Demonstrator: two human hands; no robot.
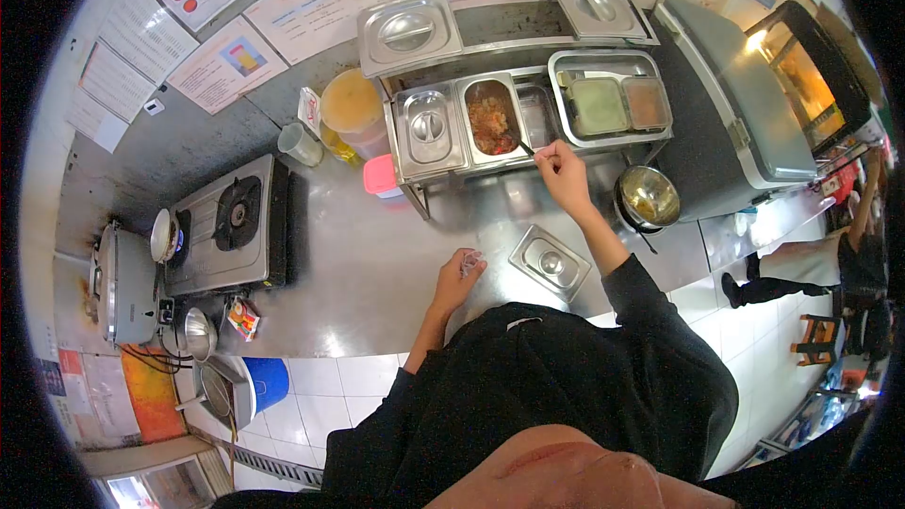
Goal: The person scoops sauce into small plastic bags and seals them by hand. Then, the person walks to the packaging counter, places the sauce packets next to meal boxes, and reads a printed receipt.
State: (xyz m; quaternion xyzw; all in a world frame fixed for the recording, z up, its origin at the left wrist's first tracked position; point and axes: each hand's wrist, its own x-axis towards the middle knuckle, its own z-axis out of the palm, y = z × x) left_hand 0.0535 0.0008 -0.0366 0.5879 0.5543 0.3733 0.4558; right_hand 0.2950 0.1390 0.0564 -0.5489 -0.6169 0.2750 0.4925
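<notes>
My right hand (564, 177) pinches the dark handle of a serving utensil (526, 148), whose far end is down in the food. That food, reddish and chunky, fills part of an uncovered steel pan (514, 94) in the raised rack. My left hand (457, 281) is low over the counter, its fingers curled around a small clear plastic cup (470, 263); its contents cannot be made out. Between my hands, a steel pan lid (551, 263) lies on the counter. Right of my right hand stands a steel bowl (649, 196) with a dark-handled utensil.
A lidded pan (430, 127) sits left of the open one; a tray (611, 139) holding green and orange containers is at right. A gas stove (231, 221) with a small pan (166, 236) stands left. A grey oven (745, 94) is far right. Another person (797, 264) stands beyond.
</notes>
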